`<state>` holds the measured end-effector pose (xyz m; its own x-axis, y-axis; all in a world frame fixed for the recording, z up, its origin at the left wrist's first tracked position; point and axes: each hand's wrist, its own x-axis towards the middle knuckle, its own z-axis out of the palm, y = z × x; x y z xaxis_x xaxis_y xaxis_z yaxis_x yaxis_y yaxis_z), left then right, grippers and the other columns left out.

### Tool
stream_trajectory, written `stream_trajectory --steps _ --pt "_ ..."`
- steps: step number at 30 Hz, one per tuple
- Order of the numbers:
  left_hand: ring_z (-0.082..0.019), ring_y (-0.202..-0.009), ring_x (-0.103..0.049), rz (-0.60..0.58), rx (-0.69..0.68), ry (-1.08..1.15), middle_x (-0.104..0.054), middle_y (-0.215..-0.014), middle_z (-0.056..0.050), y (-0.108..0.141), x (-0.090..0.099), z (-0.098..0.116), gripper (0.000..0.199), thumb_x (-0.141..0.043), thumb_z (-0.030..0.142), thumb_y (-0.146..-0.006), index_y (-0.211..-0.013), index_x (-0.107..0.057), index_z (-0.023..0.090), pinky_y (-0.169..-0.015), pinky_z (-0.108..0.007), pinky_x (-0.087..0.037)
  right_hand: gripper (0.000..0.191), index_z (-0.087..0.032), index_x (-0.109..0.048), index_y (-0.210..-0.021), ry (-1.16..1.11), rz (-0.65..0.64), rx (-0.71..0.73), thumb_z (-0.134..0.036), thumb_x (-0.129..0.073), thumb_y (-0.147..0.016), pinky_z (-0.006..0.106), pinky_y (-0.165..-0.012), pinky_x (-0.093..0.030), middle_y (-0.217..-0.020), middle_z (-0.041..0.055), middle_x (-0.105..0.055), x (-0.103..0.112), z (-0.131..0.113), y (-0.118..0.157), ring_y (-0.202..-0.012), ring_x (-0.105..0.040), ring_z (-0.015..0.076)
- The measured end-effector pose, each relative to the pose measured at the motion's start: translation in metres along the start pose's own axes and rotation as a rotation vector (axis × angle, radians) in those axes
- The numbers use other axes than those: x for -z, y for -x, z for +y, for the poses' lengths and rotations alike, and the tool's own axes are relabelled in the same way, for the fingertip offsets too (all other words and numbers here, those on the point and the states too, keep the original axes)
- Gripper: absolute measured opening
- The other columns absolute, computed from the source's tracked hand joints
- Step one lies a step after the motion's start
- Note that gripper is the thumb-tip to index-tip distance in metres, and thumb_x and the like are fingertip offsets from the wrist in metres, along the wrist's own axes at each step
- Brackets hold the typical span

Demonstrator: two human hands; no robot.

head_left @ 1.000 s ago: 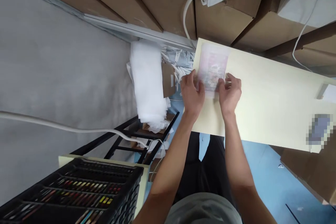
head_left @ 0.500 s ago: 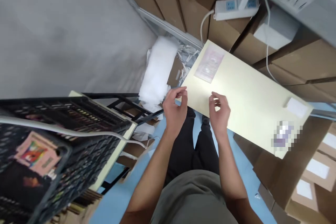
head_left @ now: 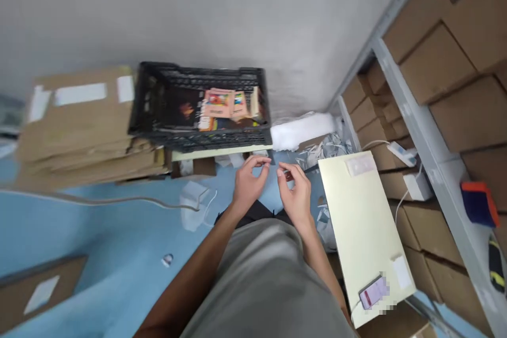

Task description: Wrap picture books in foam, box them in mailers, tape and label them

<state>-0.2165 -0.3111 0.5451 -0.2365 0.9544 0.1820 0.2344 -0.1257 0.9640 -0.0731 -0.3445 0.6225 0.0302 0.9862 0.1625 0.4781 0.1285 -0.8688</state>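
Note:
My left hand (head_left: pixel 250 180) hovers over the blue floor with fingers loosely curled and the thumb apart from them; nothing is in it. Beside it, my right hand (head_left: pixel 294 190) is held the same way, bare and half curled, with a small gap between the two hands. Just beyond my left hand stands a black plastic crate (head_left: pixel 198 140) on a pale board. Inside the crate lie several flat packs, among them a pink one with a colourful picture (head_left: pixel 218 103). Neither hand touches the crate.
Flattened cardboard (head_left: pixel 79 127) is stacked left of the crate. To the right, a pale yellow table (head_left: pixel 356 216) bears a phone (head_left: pixel 372 293) and a clear packet (head_left: pixel 361 164). White wrap (head_left: pixel 303 131) lies beyond, near shelves of boxes (head_left: pixel 441 222). A cable (head_left: pixel 130 199) crosses at left.
My view has swung left, so the crate is now ahead and the yellow table at my right. Both hands stay raised and empty, now closer together.

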Motion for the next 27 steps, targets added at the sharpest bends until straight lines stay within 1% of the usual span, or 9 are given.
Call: stream_trajectory --steps 2,5,10,12,14,17,20,23,27 --pt "-0.022 -0.092 -0.077 0.145 0.065 0.003 -0.081 -0.098 -0.005 -0.004 0.048 -0.022 0.018 -0.069 0.039 -0.097 -0.096 -0.079 0.024 -0.091 -0.038 -0.063 0.027 -0.024 -0.081 -0.122 0.011 -0.117 0.040 -0.038 -0.061 -0.113 0.033 -0.086 -0.064 -0.111 0.0084 -0.082 -0.037 -0.019 -0.005 -0.091 -0.076 0.0203" --pt "-0.022 -0.090 -0.075 0.339 0.158 0.008 -0.080 -0.094 -0.005 -0.014 0.126 -0.055 0.019 -0.072 0.041 -0.095 -0.093 -0.077 0.023 -0.090 -0.036 -0.063 0.029 -0.023 -0.081 -0.120 0.044 -0.274 0.059 -0.040 -0.059 -0.112 0.031 -0.085 -0.063 -0.108 0.0081 -0.082 -0.101 -0.039 -0.010 -0.090 -0.076 0.0201" --pt "-0.020 -0.091 -0.075 0.599 0.378 0.115 -0.080 -0.095 -0.005 -0.030 0.257 -0.122 0.013 -0.076 0.033 -0.091 -0.094 -0.078 0.021 -0.091 -0.032 -0.061 0.029 -0.023 -0.082 -0.119 0.052 -0.504 0.055 -0.042 -0.061 -0.110 0.033 -0.083 -0.063 -0.111 0.0091 -0.083 -0.226 -0.057 -0.014 -0.087 -0.076 0.0208" --pt "-0.019 -0.094 -0.075 0.691 0.457 0.203 -0.080 -0.098 -0.005 -0.036 0.300 -0.152 0.010 -0.076 0.026 -0.089 -0.095 -0.079 0.020 -0.094 -0.030 -0.059 0.028 -0.023 -0.081 -0.120 0.048 -0.591 0.021 -0.039 -0.062 -0.107 0.033 -0.083 -0.063 -0.112 0.0089 -0.084 -0.279 -0.059 -0.015 -0.085 -0.076 0.0202" --pt "-0.017 -0.097 -0.074 0.780 0.536 0.317 -0.080 -0.102 -0.005 -0.044 0.334 -0.181 0.011 -0.078 0.020 -0.086 -0.097 -0.078 0.020 -0.096 -0.028 -0.058 0.026 -0.023 -0.080 -0.120 0.072 -0.669 -0.050 -0.035 -0.063 -0.105 0.032 -0.083 -0.063 -0.111 0.0076 -0.084 -0.330 -0.059 -0.018 -0.083 -0.075 0.0189" --pt "-0.015 -0.095 -0.073 0.875 0.696 0.569 -0.078 -0.100 -0.004 -0.067 0.365 -0.219 0.019 -0.083 0.018 -0.082 -0.098 -0.073 0.021 -0.095 -0.027 -0.059 0.022 -0.023 -0.079 -0.118 0.132 -0.765 -0.153 -0.030 -0.065 -0.103 0.031 -0.084 -0.062 -0.107 0.0053 -0.085 -0.395 -0.059 -0.024 -0.080 -0.076 0.0178" --pt "-0.014 -0.094 -0.073 0.920 0.811 0.777 -0.073 -0.095 -0.003 -0.097 0.377 -0.245 0.025 -0.088 0.019 -0.081 -0.093 -0.067 0.022 -0.098 -0.030 -0.061 0.021 -0.022 -0.079 -0.118 0.146 -0.823 -0.163 -0.028 -0.067 -0.103 0.031 -0.087 -0.062 -0.106 0.0053 -0.086 -0.436 -0.064 -0.033 -0.084 -0.079 0.0185" --pt "-0.016 -0.098 -0.072 0.963 0.904 0.869 -0.071 -0.098 -0.006 -0.123 0.380 -0.261 0.027 -0.088 0.022 -0.083 -0.088 -0.061 0.022 -0.100 -0.032 -0.062 0.021 -0.023 -0.080 -0.120 0.144 -0.823 -0.130 -0.029 -0.068 -0.104 0.031 -0.089 -0.061 -0.107 0.0053 -0.086 -0.453 -0.071 -0.040 -0.088 -0.080 0.0193" --pt "-0.013 -0.091 -0.069 0.970 1.019 0.899 -0.067 -0.096 -0.005 -0.139 0.382 -0.268 0.021 -0.081 0.024 -0.089 -0.088 -0.059 0.022 -0.092 -0.029 -0.061 0.020 -0.023 -0.079 -0.117 0.165 -0.790 -0.127 -0.030 -0.067 -0.103 0.031 -0.088 -0.061 -0.106 0.0049 -0.086 -0.453 -0.072 -0.044 -0.085 -0.080 0.0195"
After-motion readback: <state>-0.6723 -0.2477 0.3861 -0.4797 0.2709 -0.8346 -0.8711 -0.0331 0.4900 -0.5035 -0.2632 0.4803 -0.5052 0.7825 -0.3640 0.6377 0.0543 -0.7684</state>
